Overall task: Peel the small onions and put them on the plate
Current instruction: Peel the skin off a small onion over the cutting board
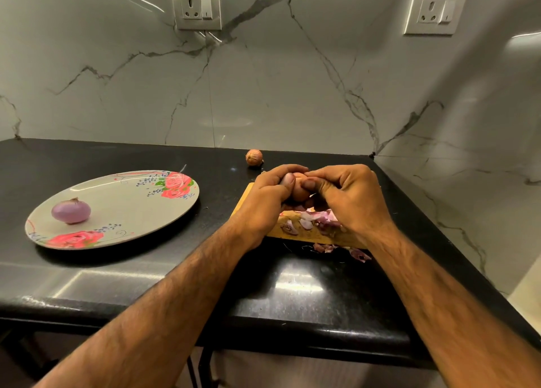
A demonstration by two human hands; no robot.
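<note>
My left hand (pixel 268 200) and my right hand (pixel 349 195) meet over a wooden cutting board (pixel 275 231), and both grip one small brown-skinned onion (pixel 299 187), which shows only between the thumbs. A peeled purple onion (pixel 71 211) lies on the left part of a floral plate (pixel 137 212). Another unpeeled small onion (pixel 254 156) sits on the black counter behind my hands, close to the wall.
Purple onion peels (pixel 317 222) lie on the board, and more scraps (pixel 341 250) lie on the counter (pixel 146 276) in front of it. A marble wall with two power sockets (pixel 196 6) closes the back and right. The counter's front edge runs near my forearms.
</note>
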